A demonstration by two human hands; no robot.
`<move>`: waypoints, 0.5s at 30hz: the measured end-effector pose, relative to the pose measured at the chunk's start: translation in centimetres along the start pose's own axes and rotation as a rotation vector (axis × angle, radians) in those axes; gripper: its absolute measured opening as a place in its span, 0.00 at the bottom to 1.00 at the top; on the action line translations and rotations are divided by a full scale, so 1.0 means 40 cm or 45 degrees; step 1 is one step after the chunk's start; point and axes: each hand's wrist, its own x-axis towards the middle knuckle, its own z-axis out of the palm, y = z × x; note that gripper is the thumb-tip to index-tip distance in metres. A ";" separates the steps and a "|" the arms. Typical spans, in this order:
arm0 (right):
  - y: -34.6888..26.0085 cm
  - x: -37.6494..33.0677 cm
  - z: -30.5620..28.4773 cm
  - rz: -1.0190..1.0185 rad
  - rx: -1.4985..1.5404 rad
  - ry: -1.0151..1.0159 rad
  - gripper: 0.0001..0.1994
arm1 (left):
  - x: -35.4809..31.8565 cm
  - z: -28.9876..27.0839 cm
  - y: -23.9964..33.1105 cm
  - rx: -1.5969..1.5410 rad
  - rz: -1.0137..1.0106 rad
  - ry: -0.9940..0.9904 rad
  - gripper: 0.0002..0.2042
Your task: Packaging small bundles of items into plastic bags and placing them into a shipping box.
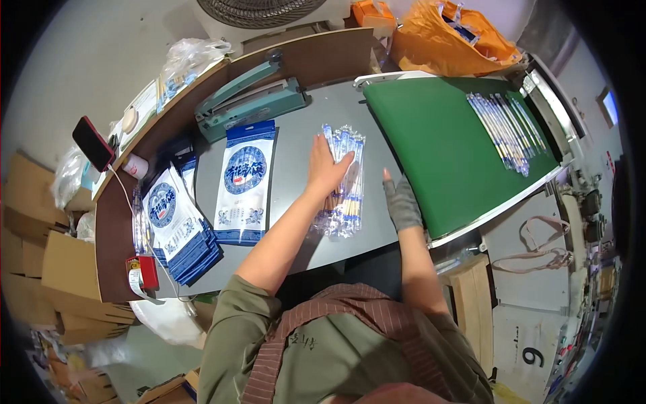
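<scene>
A bundle of individually wrapped chopsticks (pixel 348 195), in clear film with blue printed ends, lies on the grey tabletop in front of me. My left hand (pixel 328 165) is bare and closed around the bundle's left side, its thumb across the top. In a grey glove with bare fingertips, my right hand (pixel 402 200) rests by the green belt's near-left edge, fingers stretched and nothing in them. Left of the bundle lies a flat white-and-blue printed bag (pixel 243 182). A stack of similar bags (pixel 176 222) sits farther left.
The green conveyor belt (pixel 431 148) carries more wrapped chopsticks (pixel 501 131) at its far right. A teal bag sealer (pixel 252 108) stands at the back. A phone (pixel 93 143) is on the left, above a red tape dispenser (pixel 142 273). An orange sack (pixel 451 40) sits behind the belt.
</scene>
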 end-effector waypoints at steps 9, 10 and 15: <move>-0.224 -0.048 0.167 -0.173 1.219 -0.277 0.29 | -0.109 -0.145 0.098 -1.261 -0.651 -0.300 0.32; -0.240 -0.038 0.149 0.186 1.618 -0.559 0.26 | -0.131 -0.161 0.094 -1.259 -0.637 -0.260 0.31; -0.372 -0.056 -0.044 0.043 1.835 -0.803 0.22 | -0.189 -0.286 0.132 -0.446 0.224 0.090 0.49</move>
